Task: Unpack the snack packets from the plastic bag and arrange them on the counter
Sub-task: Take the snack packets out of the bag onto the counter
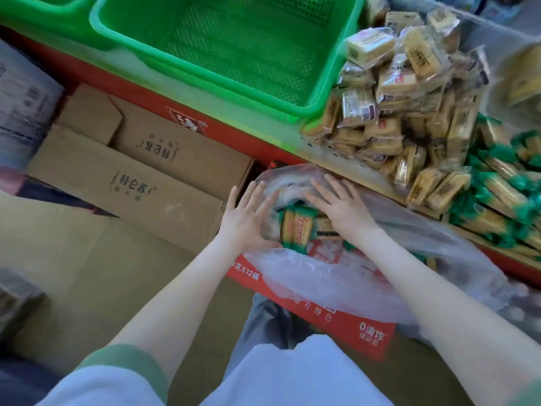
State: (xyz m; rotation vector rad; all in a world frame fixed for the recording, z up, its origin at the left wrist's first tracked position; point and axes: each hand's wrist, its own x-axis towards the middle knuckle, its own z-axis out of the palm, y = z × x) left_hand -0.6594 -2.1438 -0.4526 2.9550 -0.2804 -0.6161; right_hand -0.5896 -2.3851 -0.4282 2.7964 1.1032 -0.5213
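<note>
A clear plastic bag [345,276] lies open on a red carton [363,326] in front of me. Inside its mouth sit several snack packets [297,230], tan with green ends. My left hand [248,221] has straight fingers pressed against the left side of the packets. My right hand [341,203] lies flat with spread fingers over the bag and the packets' right side. On the counter to the right stands a heap of tan packets [392,112], with green-ended packets [503,194] laid beside it.
A green plastic basket [222,83] sits on the counter at the top, a second one at its left. Brown cardboard boxes [131,171] lie on the floor to the left. The counter's red front edge [164,101] runs diagonally.
</note>
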